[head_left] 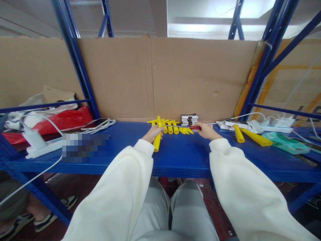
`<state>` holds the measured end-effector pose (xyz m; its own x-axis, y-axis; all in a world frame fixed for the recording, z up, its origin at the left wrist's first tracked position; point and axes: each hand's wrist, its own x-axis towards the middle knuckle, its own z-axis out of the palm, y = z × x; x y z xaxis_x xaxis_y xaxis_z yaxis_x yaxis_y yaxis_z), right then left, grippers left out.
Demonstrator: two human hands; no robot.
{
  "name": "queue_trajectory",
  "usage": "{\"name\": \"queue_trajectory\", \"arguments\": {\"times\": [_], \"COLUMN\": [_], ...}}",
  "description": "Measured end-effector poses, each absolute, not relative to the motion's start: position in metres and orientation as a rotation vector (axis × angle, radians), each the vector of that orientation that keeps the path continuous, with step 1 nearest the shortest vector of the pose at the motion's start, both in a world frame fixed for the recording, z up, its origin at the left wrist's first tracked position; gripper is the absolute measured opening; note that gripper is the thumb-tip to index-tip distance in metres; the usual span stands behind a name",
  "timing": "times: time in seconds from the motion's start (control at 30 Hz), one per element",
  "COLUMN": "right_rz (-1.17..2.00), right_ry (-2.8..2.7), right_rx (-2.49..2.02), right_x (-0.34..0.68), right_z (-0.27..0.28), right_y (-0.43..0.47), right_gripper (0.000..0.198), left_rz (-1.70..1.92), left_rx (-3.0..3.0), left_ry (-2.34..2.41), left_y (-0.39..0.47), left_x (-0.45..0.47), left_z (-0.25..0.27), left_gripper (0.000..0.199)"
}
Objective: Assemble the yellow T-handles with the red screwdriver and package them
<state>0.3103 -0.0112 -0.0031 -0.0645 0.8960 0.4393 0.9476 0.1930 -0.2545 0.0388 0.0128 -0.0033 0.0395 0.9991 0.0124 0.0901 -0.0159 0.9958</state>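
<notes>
My left hand point(150, 133) is closed round a yellow plastic tube point(157, 143), which tilts with its wide end towards me. Between the fingers of my right hand point(207, 130) is the red handle of a screwdriver point(195, 127). Its thin shaft points left towards the upper part of the held tube; whether the tip touches it cannot be made out. Just behind my hands, several more yellow tubes with crosspieces point(170, 129) lie in a row. Small flat yellow pieces point(186, 131) lie at the row's right end, in front of a stack of small printed boxes or booklets point(189, 119).
The blue shelf point(180, 160) is backed by a cardboard sheet point(195, 77). Two yellow tubes point(255, 136) and a green packet point(286, 142) lie at right. On the left are a phone point(95, 124), white cables, a power strip point(46, 148) and a red bag point(67, 120). A person's feet point(45, 219) show below left.
</notes>
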Motion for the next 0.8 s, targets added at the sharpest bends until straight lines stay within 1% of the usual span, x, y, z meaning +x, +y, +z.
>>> {"name": "queue_trajectory", "arguments": {"times": [0.17, 0.47, 0.8], "right_rz": [-0.133, -0.112, -0.116], "right_ry": [-1.976, -1.96, -1.963], "right_rx": [-1.695, -1.703, -1.673], "right_x": [0.31, 0.3093, 0.3128], "right_z": [-0.0031, -0.003, -0.0063], "right_y": [-0.0107, -0.0098, -0.0058], "right_gripper": [0.024, 0.026, 0.026], "left_rz": [1.16, 1.134, 1.126], "left_rx": [1.309, 1.325, 1.306], "left_ry": [1.243, 1.282, 1.256], "left_y": [0.0125, 0.01, 0.013], "left_x": [0.0387, 0.0387, 0.0382], "left_z": [-0.0038, -0.0009, -0.0024], "left_gripper": [0.02, 0.017, 0.021]}}
